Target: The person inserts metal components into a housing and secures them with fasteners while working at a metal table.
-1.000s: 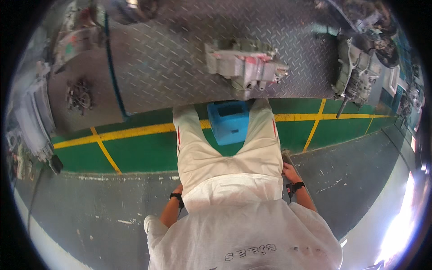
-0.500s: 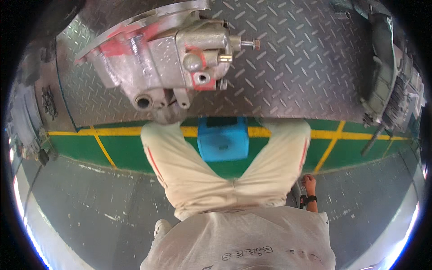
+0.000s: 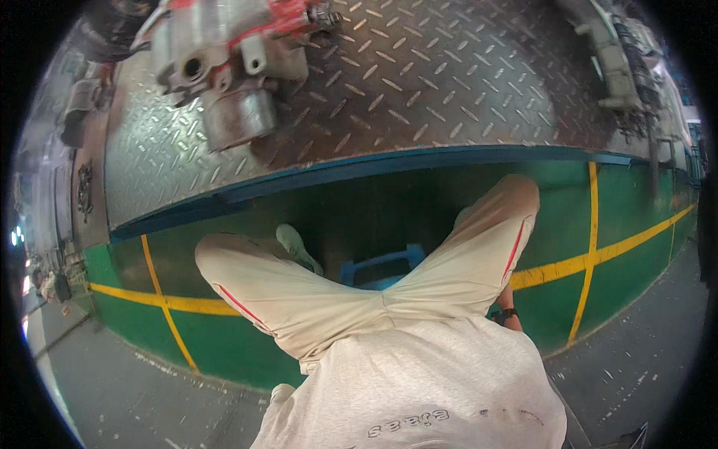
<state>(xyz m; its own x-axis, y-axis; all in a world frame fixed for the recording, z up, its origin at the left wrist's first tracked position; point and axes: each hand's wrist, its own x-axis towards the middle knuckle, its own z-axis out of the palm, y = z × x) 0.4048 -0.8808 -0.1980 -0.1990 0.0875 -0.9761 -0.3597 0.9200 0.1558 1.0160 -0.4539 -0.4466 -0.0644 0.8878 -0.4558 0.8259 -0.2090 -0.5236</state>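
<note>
Beside my right thigh hangs my right hand (image 3: 505,297), with a dark band on its wrist. The thigh hides its fingers, so what it touches or holds, if anything, cannot be told. My left hand is out of sight; only a bit of sleeve shows at that side. Ahead on the left, a cast metal gearbox housing (image 3: 217,63) with red paint patches lies on the diamond-plate bench top (image 3: 426,97). A round grey end of it points toward me, and the frame cuts off its top. Neither hand is near it.
Between my spread thighs shows part of a blue plastic object (image 3: 383,263), perhaps a stool. A blue edge (image 3: 374,159) fronts the bench. Another metal housing (image 3: 617,67) stands at the far right, with more machine parts (image 3: 82,112) at left. Yellow lines (image 3: 553,271) cross the green floor.
The view has shifted: the housing sits further up and left, and the bench edge appears higher. The blue object is now mostly hidden by my legs. My right hand has slipped behind my thigh.
</note>
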